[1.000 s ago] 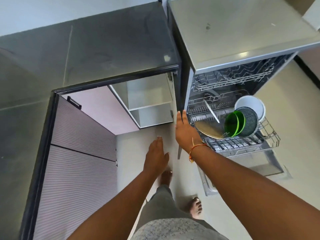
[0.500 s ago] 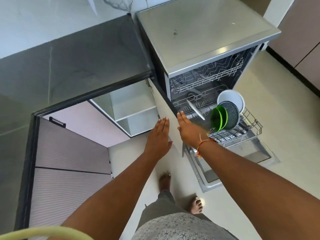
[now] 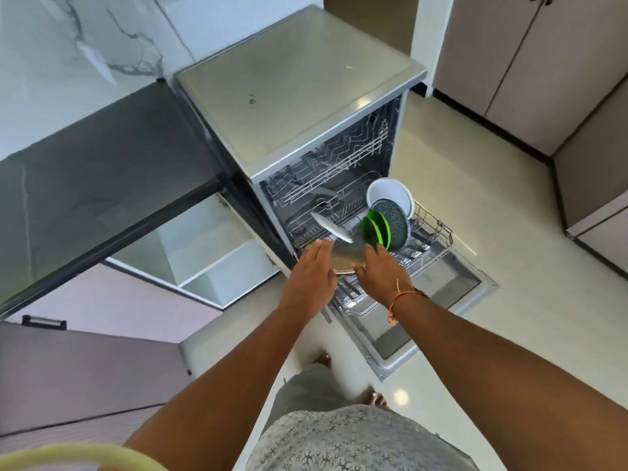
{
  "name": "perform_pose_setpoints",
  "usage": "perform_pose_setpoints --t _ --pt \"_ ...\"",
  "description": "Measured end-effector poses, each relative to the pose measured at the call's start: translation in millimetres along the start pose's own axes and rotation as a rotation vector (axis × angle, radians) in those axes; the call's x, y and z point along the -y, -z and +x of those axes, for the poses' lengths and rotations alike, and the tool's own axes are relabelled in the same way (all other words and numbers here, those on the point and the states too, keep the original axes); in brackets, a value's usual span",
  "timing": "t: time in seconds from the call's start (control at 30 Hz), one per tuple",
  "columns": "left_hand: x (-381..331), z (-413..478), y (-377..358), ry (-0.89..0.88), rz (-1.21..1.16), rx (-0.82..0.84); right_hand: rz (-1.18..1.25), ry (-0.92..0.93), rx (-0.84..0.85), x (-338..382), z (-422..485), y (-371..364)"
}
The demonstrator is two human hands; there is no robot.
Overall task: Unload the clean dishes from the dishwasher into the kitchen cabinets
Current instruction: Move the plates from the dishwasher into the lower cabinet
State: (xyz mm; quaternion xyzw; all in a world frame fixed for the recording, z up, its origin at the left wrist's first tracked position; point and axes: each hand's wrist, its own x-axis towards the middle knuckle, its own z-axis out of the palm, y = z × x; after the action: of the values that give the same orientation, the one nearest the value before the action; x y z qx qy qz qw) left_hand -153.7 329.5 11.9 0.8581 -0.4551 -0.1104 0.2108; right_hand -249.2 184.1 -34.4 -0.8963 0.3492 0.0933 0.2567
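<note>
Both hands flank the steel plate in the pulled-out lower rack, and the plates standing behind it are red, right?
Not red: the head view shows green plates. The left hand and right hand do flank the steel plate in the pulled-out lower rack.

countertop: dark, glossy | wall: white veined marble | floor: pale tile

— What sort of place is this?
— A home kitchen: open dishwasher with dishes racked just beyond the hands, dark bench and open cabinet to their left, tall cupboards well off to their right.
</note>
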Motion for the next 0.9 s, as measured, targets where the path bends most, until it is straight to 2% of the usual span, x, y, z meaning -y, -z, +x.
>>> perform_pose_setpoints --t 0.13,0.33,0.6,0.9 --pt "-21.7 38.9 -25.6 0.197 -0.24 0.217 0.091 -0.113 0.02 -30.1 11.6 9.2" --pt "-28.5 117.3 -67.7 0.448 -0.41 0.375 0.392 -0.357 0.058 -70.8 42.1 13.4" --pt "-8.8 225.6 -150.3 0.641 -0.502 0.457 0.641 -0.704 0.052 -118.1 121.0 7.8" --pt "55.0 311.7 -232.8 0.922 -0.544 0.407 0.695 -0.8 0.082 -145.9 242.8 -21.1"
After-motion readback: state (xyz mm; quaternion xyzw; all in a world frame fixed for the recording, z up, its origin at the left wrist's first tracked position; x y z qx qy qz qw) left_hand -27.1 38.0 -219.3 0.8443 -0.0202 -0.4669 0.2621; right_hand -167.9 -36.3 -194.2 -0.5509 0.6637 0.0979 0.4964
